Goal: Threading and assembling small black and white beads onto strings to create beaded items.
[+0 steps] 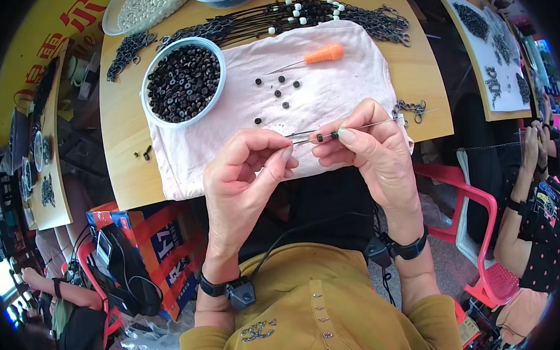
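Head view: left hand (244,171) pinching dark cord (302,141); right hand (379,149) pinching black bead (334,135) on thin wire (379,123).

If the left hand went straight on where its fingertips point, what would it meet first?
Likely the nearer threaded black bead, just before the right hand; depth is unclear, so either could come first.

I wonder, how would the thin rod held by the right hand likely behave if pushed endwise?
The thin rod is probably fairly stiff, since its free end extends nearly straight past the right hand. Being so slender, it might still flex. The small dark beads would likely slide along it, as they appear threaded on.
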{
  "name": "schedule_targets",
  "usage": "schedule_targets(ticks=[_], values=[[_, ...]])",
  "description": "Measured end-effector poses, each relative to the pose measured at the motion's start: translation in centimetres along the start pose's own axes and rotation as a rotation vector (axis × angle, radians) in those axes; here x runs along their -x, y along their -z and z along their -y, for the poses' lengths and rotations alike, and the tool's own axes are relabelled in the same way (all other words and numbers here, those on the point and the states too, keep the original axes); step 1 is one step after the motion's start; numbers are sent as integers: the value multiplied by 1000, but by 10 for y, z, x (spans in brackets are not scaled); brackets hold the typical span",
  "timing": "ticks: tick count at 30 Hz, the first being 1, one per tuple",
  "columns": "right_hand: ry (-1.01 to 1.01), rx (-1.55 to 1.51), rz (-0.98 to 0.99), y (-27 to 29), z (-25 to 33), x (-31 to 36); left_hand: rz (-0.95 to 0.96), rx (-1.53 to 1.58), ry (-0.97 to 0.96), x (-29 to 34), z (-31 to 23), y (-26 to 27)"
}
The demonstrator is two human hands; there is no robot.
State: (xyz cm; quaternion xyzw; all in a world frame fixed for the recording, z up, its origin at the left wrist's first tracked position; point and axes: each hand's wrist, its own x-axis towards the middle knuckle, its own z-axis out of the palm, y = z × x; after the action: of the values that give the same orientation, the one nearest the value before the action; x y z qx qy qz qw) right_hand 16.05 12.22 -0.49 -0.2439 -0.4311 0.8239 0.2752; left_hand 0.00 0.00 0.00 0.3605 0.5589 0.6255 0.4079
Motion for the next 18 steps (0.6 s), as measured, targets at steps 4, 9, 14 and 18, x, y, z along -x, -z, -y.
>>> schedule_targets(ticks=[4,9,14,18], values=[[-65,-118,24,3,5,-1,-43,22,-7,1,-2,-3],[-164,-331,57,14,13,-3,-46,25,-31,1,0,-5],[-84,-209,-20,12,20,-3,-13,17,-68,1,4,-5],[9,68,-43,1,15,-6,-1,-67,-93,3,7,-4]])
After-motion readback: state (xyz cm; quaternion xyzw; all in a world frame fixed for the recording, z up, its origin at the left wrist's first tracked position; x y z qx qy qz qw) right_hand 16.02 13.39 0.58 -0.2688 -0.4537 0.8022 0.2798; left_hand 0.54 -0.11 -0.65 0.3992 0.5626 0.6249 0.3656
